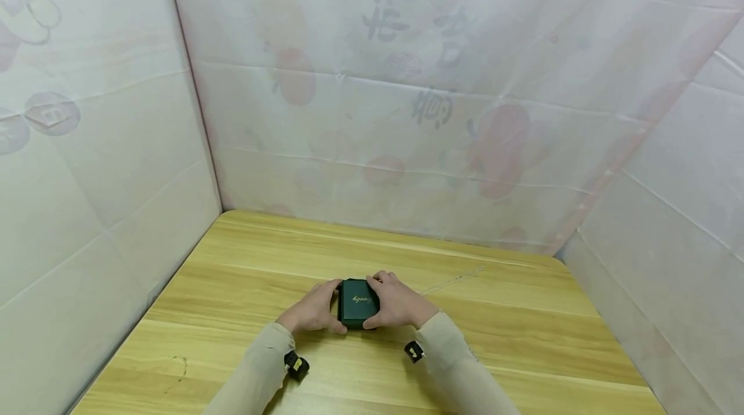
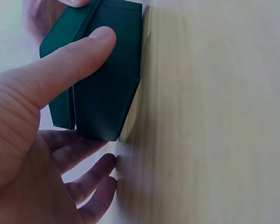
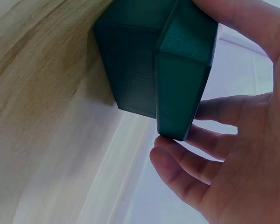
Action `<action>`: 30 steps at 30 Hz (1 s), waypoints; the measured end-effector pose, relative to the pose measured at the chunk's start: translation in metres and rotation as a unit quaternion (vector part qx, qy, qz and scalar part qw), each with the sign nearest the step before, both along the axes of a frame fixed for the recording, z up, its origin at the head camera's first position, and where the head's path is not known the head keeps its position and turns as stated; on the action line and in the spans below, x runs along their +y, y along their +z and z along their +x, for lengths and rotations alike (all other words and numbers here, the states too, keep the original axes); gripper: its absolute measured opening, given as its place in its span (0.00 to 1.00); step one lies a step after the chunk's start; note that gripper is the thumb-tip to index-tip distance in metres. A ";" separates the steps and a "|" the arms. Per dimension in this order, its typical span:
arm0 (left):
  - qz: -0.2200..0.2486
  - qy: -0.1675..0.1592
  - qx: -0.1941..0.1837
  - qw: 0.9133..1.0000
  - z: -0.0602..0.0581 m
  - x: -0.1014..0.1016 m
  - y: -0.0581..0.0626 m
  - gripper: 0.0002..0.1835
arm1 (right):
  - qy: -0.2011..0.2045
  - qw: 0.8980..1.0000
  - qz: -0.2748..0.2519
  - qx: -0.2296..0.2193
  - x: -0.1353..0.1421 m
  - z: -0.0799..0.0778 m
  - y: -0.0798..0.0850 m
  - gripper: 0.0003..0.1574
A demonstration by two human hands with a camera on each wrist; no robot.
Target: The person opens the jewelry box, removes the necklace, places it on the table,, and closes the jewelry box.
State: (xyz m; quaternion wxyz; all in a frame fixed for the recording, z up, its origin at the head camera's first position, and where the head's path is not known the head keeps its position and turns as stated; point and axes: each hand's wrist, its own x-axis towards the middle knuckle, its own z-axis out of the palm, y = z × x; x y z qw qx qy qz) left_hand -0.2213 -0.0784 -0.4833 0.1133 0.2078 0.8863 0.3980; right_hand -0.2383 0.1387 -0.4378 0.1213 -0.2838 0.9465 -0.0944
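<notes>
A dark green jewelry box [image 1: 359,304] with gold lettering on its lid sits on the table between both hands. My left hand [image 1: 314,308] grips its lower part. In the left wrist view, the thumb [image 2: 95,46] lies on the near side, with fingers reaching round to the far side. From the other side, my right hand [image 1: 398,302] holds the box's lid [image 3: 182,88] between thumb and fingers. A thin seam shows between lid and base, and the lid lies on top. What is inside the box is hidden.
A thin, pale chain [image 1: 456,279] lies on the wooden table [image 1: 261,247] beyond the right hand. Toward the front left is a thin, dark curved strand [image 1: 183,363]. Pale printed cloth walls [image 1: 349,124] stand behind and at both sides.
</notes>
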 end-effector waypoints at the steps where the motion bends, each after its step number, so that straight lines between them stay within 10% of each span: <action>1: 0.000 -0.001 0.001 1.000 0.000 0.000 0.000 0.52 | -0.001 1.000 0.000 -0.001 0.000 0.000 0.000 0.61; 30: 0.006 0.002 -0.015 1.000 0.003 0.000 0.000 0.59 | 0.012 1.000 0.007 0.004 -0.005 0.000 -0.001 0.59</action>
